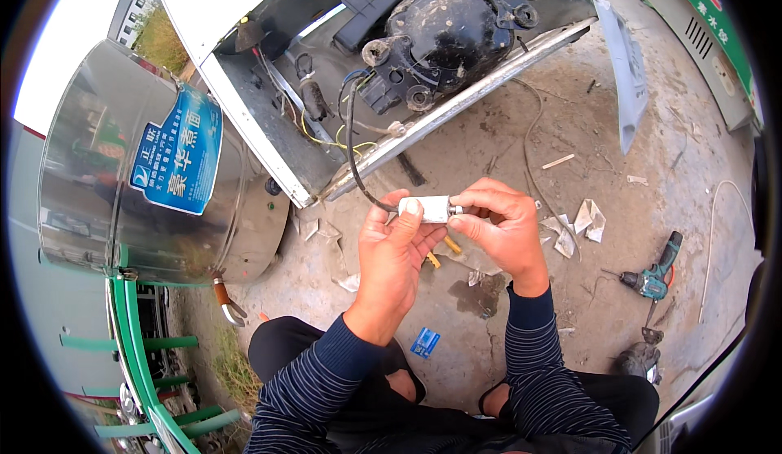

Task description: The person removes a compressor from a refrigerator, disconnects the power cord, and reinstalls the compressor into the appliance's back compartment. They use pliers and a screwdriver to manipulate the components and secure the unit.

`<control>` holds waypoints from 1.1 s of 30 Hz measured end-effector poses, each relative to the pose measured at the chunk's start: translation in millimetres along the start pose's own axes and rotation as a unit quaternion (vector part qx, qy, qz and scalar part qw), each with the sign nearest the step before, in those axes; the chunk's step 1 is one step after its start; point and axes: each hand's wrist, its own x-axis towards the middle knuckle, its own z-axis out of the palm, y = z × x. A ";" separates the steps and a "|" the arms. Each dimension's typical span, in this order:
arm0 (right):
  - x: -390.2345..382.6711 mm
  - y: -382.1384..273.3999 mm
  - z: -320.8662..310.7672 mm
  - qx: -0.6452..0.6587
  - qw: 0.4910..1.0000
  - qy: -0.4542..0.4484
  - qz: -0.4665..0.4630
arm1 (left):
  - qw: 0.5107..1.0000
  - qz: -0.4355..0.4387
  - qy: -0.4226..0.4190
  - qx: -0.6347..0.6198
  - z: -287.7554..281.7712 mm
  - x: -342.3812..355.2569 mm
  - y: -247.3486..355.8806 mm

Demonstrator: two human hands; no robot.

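A white capacitor (424, 209), a small block-like body with a metal stud on its right end, is held level between my hands. My left hand (391, 250) is closed round its left part, the thumb lying on top. The fingers of my right hand (503, 222) pinch the metal stud. From the capacitor's left end a black cable (351, 144) runs up to a dirty black compressor (448, 30). The compressor sits on its bracket inside an open white appliance casing (261, 128). Thin yellow and other wires (326, 138) hang beside it.
At the left stands a large shiny metal drum (90, 185) with a blue label, near a green metal frame (130, 348). A teal cordless drill (656, 271) lies right on the concrete. Yellow-handled pliers (450, 244), a blue card (425, 342), and paper scraps (590, 219) lie around.
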 end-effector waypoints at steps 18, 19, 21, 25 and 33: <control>2.0 4.8 3.7 -0.041 0.999 -0.009 -0.010 | 0.994 0.056 0.056 0.080 -1.7 6.0 0.6; 1.8 5.3 3.8 -0.046 0.999 -0.008 -0.017 | 0.993 0.055 0.057 0.082 -1.6 5.8 0.9; 2.2 0.9 2.6 -0.057 0.998 -0.012 0.006 | 0.993 0.054 0.060 0.087 -0.8 5.6 1.4; 0.2 -1.8 7.4 0.027 0.994 -0.004 0.104 | 0.992 0.059 0.063 0.089 -1.0 5.0 1.0; -1.5 5.7 8.4 0.061 0.989 -0.009 0.132 | 0.991 0.066 0.062 0.095 -1.6 5.5 0.4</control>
